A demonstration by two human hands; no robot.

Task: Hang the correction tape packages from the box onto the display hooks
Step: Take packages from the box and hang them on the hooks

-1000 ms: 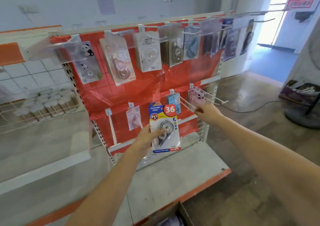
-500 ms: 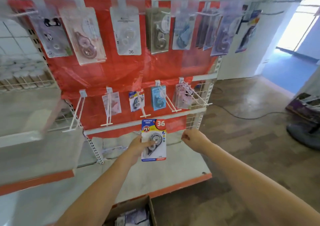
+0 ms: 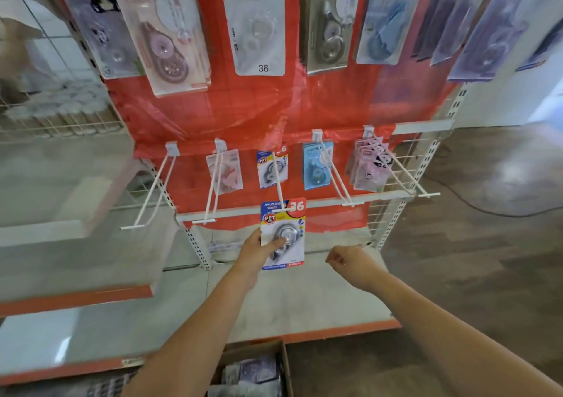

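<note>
The red display board fills the view, with two rows of white hooks and hanging packages. Below the board, on the floor, sits the cardboard box with more packages inside. At the board's lower row, the middle hook already carries one matching package at its back. The left hand grips a correction tape package by its lower left side, thumb across the front, its top right at that hook's tip. The right hand hangs just beside it, fingers loosely curled, holding nothing. The step looks like threading; next the package's hole must meet the hook tip and slide back.
</note>
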